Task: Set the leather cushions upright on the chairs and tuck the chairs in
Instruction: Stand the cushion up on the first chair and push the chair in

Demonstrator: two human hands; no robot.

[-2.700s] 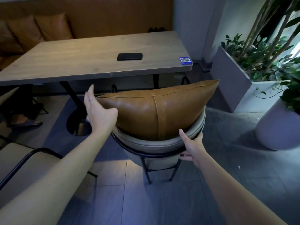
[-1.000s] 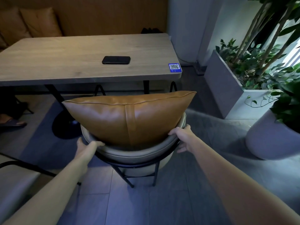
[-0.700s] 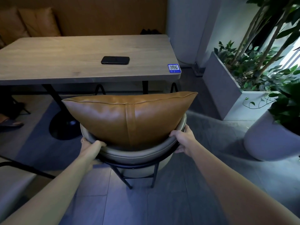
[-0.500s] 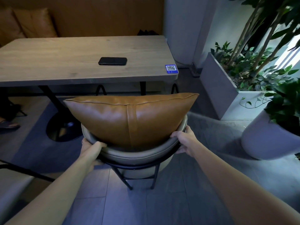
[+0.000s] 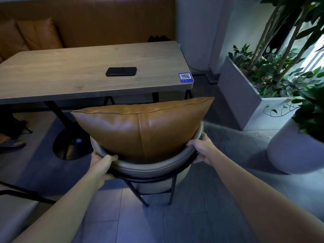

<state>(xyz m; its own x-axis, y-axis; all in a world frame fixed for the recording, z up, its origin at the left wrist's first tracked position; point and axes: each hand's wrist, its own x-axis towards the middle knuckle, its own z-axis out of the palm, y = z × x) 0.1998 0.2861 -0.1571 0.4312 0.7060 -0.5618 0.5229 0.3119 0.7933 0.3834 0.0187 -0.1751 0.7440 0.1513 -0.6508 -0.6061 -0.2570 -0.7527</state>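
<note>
A tan leather cushion with a centre strap stands upright against the curved back of a grey padded chair on black metal legs. My left hand grips the left side of the chair's backrest rim. My right hand grips the rim's right side. The chair stands just in front of the wooden table, its front part hidden behind the cushion.
A black phone and a blue QR sticker lie on the table. Leather bench cushions sit at the back left. A planter box and round pot stand on the right. Another chair's frame is at the lower left.
My left hand came down from the cushion's edge onto the backrest rim. With both hands on the rim, the chair has edged toward the table.
</note>
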